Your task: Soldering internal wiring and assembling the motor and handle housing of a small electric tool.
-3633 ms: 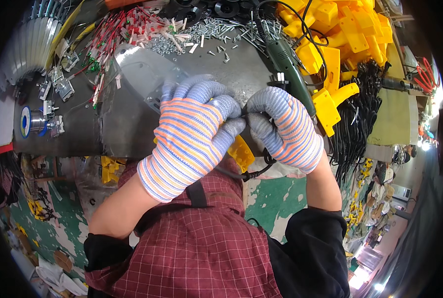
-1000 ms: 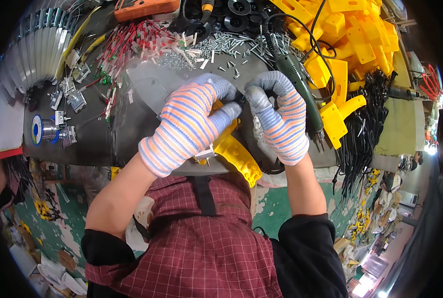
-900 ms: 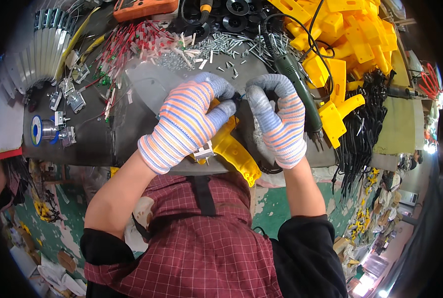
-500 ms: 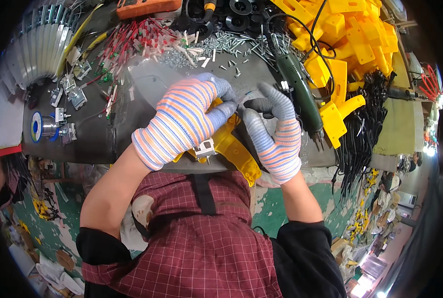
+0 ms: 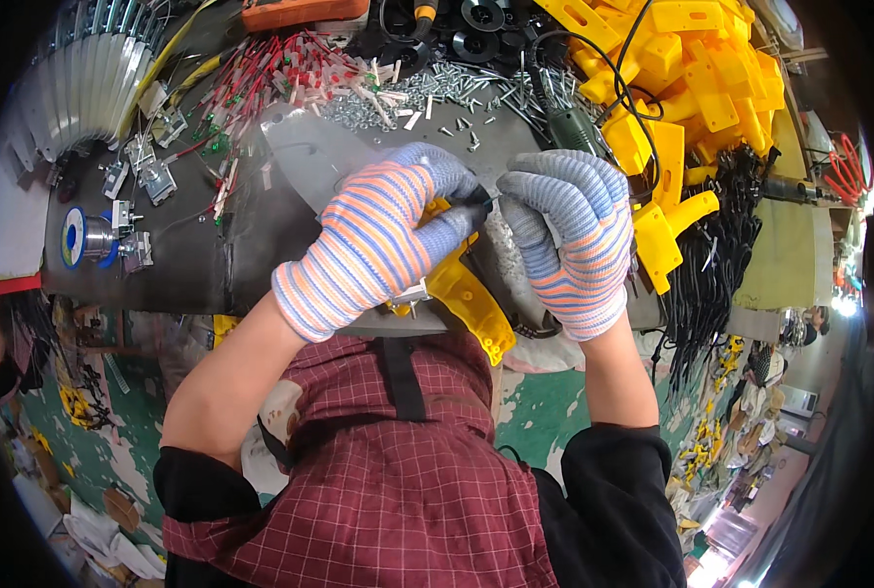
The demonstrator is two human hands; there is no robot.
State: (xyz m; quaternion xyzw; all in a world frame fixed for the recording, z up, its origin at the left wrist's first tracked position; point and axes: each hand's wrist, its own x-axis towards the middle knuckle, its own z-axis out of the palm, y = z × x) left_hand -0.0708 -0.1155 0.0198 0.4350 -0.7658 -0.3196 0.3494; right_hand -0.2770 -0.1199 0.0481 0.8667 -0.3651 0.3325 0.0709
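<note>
Left hand: left hand (image 5: 378,245) in striped glove grips yellow plastic housing (image 5: 461,294).
Right hand: right hand (image 5: 569,240) pinches beside it.
Bench: loose screws (image 5: 427,93), yellow housings pile (image 5: 692,69).

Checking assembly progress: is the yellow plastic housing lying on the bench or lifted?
Lifted: the yellow plastic housing sits in the left hand, overhanging the bench edge.

The dark counter (image 5: 212,265) is crowded. Small silver screws (image 5: 437,93) lie scattered near its far edge, next to red and white wires (image 5: 280,73). A blue spool (image 5: 76,238) sits on the left. On the right — a big pile of yellow plastic parts (image 5: 692,69) beside black cables (image 5: 711,255).
</note>
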